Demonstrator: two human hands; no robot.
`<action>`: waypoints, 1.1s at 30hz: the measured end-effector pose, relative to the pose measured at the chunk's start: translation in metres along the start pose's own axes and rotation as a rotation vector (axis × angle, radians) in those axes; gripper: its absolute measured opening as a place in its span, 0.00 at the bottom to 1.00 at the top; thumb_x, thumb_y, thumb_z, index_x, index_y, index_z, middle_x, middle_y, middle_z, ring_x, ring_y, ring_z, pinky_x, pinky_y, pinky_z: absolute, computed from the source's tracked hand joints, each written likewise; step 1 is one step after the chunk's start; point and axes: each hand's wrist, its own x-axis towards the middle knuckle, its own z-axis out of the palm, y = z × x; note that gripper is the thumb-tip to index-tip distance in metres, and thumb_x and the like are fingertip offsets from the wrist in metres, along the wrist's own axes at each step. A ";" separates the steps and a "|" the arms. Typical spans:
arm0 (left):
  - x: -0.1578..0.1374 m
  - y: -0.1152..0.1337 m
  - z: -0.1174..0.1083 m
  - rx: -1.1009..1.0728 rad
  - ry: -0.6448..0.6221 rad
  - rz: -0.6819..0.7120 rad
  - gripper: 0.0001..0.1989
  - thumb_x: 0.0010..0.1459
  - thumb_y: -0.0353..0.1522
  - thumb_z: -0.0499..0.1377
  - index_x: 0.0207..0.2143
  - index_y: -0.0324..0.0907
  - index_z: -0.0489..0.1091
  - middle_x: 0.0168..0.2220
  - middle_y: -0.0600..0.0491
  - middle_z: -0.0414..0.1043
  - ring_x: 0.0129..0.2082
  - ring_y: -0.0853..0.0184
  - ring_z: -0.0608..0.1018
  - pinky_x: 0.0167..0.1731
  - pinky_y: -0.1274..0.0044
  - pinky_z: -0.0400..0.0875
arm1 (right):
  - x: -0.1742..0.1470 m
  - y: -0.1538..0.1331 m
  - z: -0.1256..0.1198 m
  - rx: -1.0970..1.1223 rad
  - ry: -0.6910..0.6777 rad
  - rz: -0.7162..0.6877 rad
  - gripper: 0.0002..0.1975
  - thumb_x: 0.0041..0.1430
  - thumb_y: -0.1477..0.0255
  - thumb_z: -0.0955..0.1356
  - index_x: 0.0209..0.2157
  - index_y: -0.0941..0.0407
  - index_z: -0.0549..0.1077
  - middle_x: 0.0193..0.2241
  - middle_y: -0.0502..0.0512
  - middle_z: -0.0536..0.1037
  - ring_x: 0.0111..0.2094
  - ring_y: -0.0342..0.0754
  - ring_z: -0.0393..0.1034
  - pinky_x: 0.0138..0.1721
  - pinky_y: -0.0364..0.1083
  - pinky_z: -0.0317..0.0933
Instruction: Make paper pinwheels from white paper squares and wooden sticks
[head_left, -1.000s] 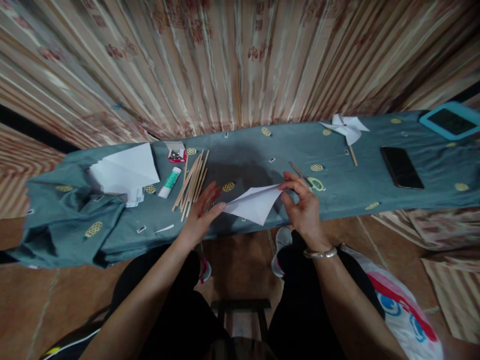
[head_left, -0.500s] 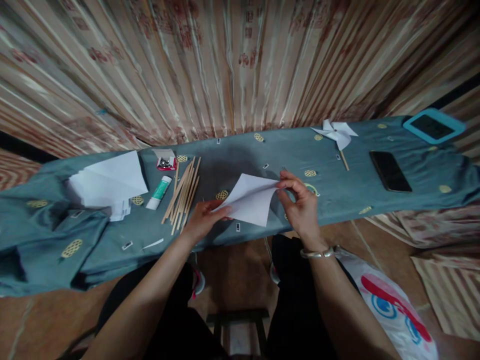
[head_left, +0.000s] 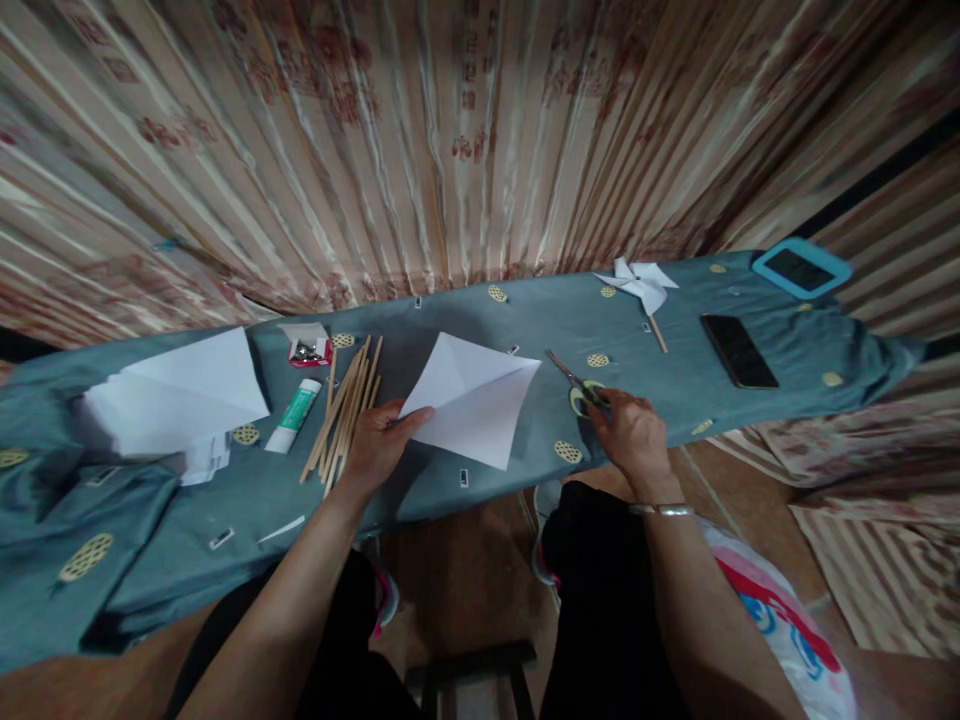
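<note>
My left hand (head_left: 381, 440) pinches the left corner of a creased white square of paper (head_left: 472, 400) between thumb and fingers. Over to the right, my right hand (head_left: 634, 435) has its fingers on the handles of a pair of scissors (head_left: 574, 380). The scissors' blades point away to the upper left, and the fingers partly cover the handles. Close by my left hand lies a bundle of thin wooden sticks (head_left: 349, 410). A finished paper pinwheel (head_left: 637, 285) on a stick rests farther back on the right.
A glue stick (head_left: 294, 415), an open small red box of metal pins (head_left: 309, 350) and a stack of white paper (head_left: 180, 395) are on the left. A black phone (head_left: 739, 350) and a blue-framed device (head_left: 801, 268) lie right. A patterned curtain (head_left: 450, 150) hangs behind the cloth-covered table (head_left: 450, 500).
My right hand has let go of the paper and moved right and down onto the scissors. The paper has opened out flatter, still in my left hand. The view has shifted slightly.
</note>
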 end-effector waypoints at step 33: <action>0.012 0.017 -0.030 -0.136 0.407 0.108 0.18 0.49 0.43 0.67 0.36 0.40 0.80 0.34 0.52 0.82 0.34 0.60 0.81 0.37 0.70 0.78 | -0.020 -0.099 -0.021 1.477 -0.719 0.049 0.26 0.50 0.51 0.74 0.47 0.52 0.79 0.33 0.54 0.80 0.30 0.47 0.71 0.33 0.47 0.68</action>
